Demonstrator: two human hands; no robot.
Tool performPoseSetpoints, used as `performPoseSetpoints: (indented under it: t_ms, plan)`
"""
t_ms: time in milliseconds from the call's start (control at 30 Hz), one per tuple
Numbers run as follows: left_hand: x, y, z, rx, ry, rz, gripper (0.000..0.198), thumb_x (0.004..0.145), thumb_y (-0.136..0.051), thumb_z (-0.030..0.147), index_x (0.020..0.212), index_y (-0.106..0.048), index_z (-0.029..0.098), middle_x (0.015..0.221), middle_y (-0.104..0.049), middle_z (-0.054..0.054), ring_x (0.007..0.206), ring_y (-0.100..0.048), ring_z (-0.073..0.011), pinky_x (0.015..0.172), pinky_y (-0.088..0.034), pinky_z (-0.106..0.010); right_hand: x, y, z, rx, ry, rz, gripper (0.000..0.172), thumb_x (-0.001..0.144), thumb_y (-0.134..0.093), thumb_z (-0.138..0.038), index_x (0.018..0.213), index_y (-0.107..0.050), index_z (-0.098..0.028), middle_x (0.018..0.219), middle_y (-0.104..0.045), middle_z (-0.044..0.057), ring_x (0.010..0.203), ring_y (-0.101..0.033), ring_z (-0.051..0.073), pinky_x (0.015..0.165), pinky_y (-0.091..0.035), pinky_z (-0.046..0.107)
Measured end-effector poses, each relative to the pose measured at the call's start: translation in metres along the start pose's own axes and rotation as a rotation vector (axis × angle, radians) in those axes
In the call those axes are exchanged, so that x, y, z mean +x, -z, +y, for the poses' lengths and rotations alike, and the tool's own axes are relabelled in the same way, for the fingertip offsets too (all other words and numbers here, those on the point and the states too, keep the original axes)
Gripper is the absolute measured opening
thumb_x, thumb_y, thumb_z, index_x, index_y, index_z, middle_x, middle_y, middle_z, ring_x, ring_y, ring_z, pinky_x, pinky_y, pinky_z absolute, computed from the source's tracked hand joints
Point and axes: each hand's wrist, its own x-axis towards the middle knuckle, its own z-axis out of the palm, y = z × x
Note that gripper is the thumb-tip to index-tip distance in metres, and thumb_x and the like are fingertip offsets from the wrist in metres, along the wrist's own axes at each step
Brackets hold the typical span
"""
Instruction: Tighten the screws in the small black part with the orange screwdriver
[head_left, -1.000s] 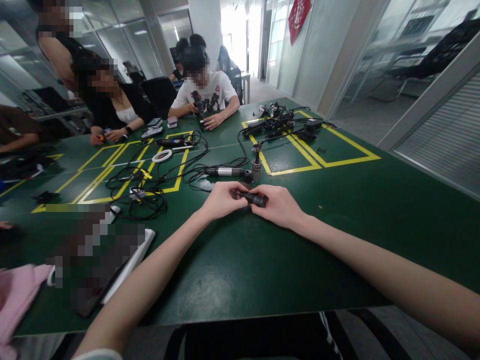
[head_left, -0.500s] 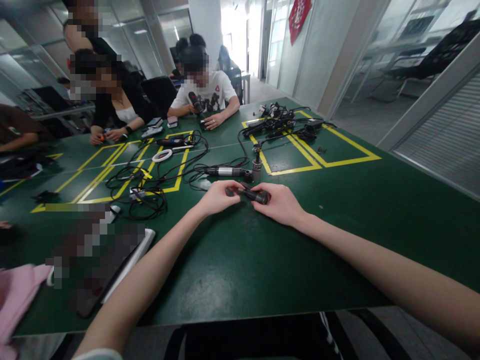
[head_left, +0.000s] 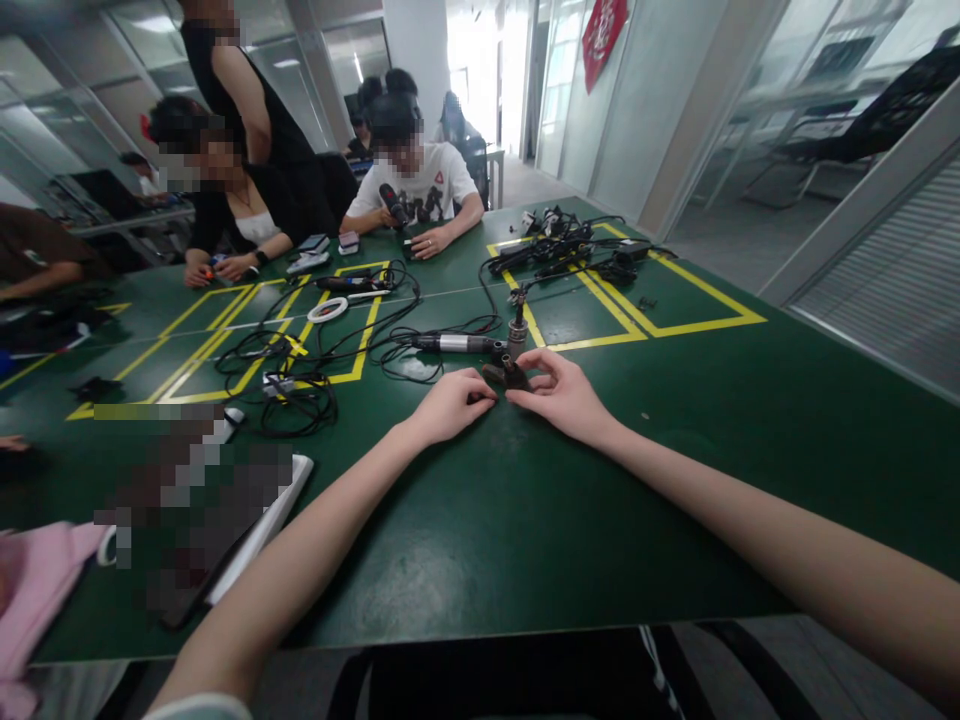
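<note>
My right hand (head_left: 562,397) is curled around a small dark part (head_left: 514,373) with a short metal stub pointing up, low over the table or resting on it. My thumb is on its near side. My left hand (head_left: 452,405) is beside it with curled fingers pressed together; whatever they hold is hidden. Close to those fingertips is another small dark piece (head_left: 493,372). Just behind stands a metal cylindrical fitting (head_left: 517,335) with a narrower top. Beside that lies a corded handheld tool (head_left: 457,343) with a silver band.
Black cables and plugs (head_left: 555,245) lie heaped at the back right. More cable (head_left: 300,405) coils at the left, near a white ring (head_left: 328,309). Yellow tape (head_left: 705,325) marks the green table (head_left: 465,530). Blurred-out flat devices (head_left: 225,520) lie left. Several people sit or stand opposite.
The dark part, lying lengthwise between both hands earlier, now points its stub upward at my right hand. My left hand has drawn away from it and curled its fingers.
</note>
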Motion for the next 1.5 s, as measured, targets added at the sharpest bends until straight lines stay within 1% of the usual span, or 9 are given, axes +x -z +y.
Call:
performPoseSetpoints:
  t_ms: [200, 367, 533, 667, 767, 833, 1200, 1367, 1500]
  plan:
    - [0.003, 0.02, -0.002, 0.083, 0.058, -0.122, 0.014, 0.091, -0.068, 0.013, 0.089, -0.081, 0.014, 0.089, -0.073, -0.006, 0.077, -0.065, -0.0167, 0.075, -0.049, -0.026, 0.0, -0.001, 0.002, 0.02, -0.028, -0.048, 0.043, 0.066, -0.083, -0.038, 0.098, -0.059, -0.022, 0.105, -0.065, 0.002, 0.066, -0.065, 0.011, 0.061, -0.053, 0.028]
    - [0.001, 0.042, -0.004, 0.049, 0.109, -0.299, 0.013, 0.088, -0.068, 0.015, 0.089, -0.081, 0.014, 0.086, -0.076, -0.005, 0.071, -0.064, -0.015, 0.07, -0.048, -0.024, -0.002, 0.0, 0.002, -0.031, -0.001, -0.11, 0.04, 0.072, -0.079, -0.038, 0.1, -0.057, -0.023, 0.105, -0.065, 0.003, 0.071, -0.064, 0.014, 0.063, -0.053, 0.03]
    - [-0.002, 0.057, -0.011, -0.048, 0.186, -0.403, 0.012, 0.085, -0.069, 0.021, 0.084, -0.079, 0.016, 0.077, -0.077, -0.002, 0.07, -0.066, -0.0143, 0.068, -0.048, -0.021, -0.005, 0.001, 0.001, -0.144, 0.049, -0.171, 0.032, 0.079, -0.075, -0.036, 0.103, -0.057, -0.024, 0.107, -0.069, 0.003, 0.086, -0.072, 0.021, 0.083, -0.059, 0.041]
    - [-0.001, 0.058, -0.016, -0.118, 0.219, -0.269, 0.019, 0.084, -0.063, 0.022, 0.088, -0.079, 0.015, 0.083, -0.078, -0.003, 0.073, -0.068, -0.0152, 0.07, -0.051, -0.022, -0.007, 0.0, 0.002, -0.227, 0.098, -0.219, 0.026, 0.082, -0.073, -0.03, 0.104, -0.06, -0.024, 0.107, -0.073, 0.005, 0.099, -0.074, 0.025, 0.097, -0.058, 0.047]
    - [0.001, 0.052, -0.019, -0.11, 0.24, -0.115, 0.023, 0.081, -0.058, 0.019, 0.09, -0.079, 0.015, 0.082, -0.077, -0.003, 0.074, -0.067, -0.0158, 0.071, -0.051, -0.023, -0.008, -0.001, 0.004, -0.28, 0.1, -0.274, 0.024, 0.082, -0.074, -0.026, 0.103, -0.063, -0.023, 0.104, -0.075, 0.005, 0.098, -0.075, 0.026, 0.097, -0.059, 0.048]
    - [0.001, 0.046, -0.02, -0.106, 0.248, -0.086, 0.023, 0.081, -0.057, 0.019, 0.088, -0.079, 0.014, 0.08, -0.076, -0.003, 0.072, -0.065, -0.0155, 0.069, -0.05, -0.023, -0.009, -0.002, 0.005, -0.306, 0.102, -0.287, 0.023, 0.083, -0.074, -0.025, 0.103, -0.064, -0.023, 0.103, -0.076, 0.005, 0.097, -0.075, 0.026, 0.096, -0.059, 0.048]
    - [0.0, 0.039, -0.02, -0.174, 0.216, -0.172, 0.025, 0.086, -0.06, 0.026, 0.095, -0.079, 0.014, 0.085, -0.078, -0.005, 0.076, -0.068, -0.0169, 0.072, -0.052, -0.025, -0.011, -0.003, 0.0, -0.353, 0.118, -0.18, 0.027, 0.082, -0.078, -0.034, 0.103, -0.063, -0.024, 0.109, -0.076, 0.008, 0.103, -0.073, 0.029, 0.098, -0.058, 0.052]
    - [0.0, 0.039, -0.015, -0.162, 0.213, -0.189, 0.027, 0.088, -0.061, 0.024, 0.103, -0.08, 0.013, 0.088, -0.079, -0.005, 0.078, -0.068, -0.0169, 0.074, -0.052, -0.025, -0.008, -0.004, -0.003, -0.211, 0.103, -0.126, 0.026, 0.084, -0.076, -0.034, 0.105, -0.066, -0.023, 0.109, -0.077, 0.007, 0.103, -0.074, 0.026, 0.102, -0.058, 0.05]
    - [0.0, 0.036, -0.011, -0.138, 0.15, -0.215, 0.028, 0.088, -0.07, 0.029, 0.111, -0.083, 0.017, 0.094, -0.077, -0.004, 0.079, -0.065, -0.0158, 0.075, -0.051, -0.025, -0.004, -0.002, -0.012, -0.148, 0.18, -0.055, 0.031, 0.083, -0.078, -0.034, 0.11, -0.069, -0.023, 0.115, -0.078, 0.009, 0.109, -0.074, 0.028, 0.105, -0.057, 0.049]
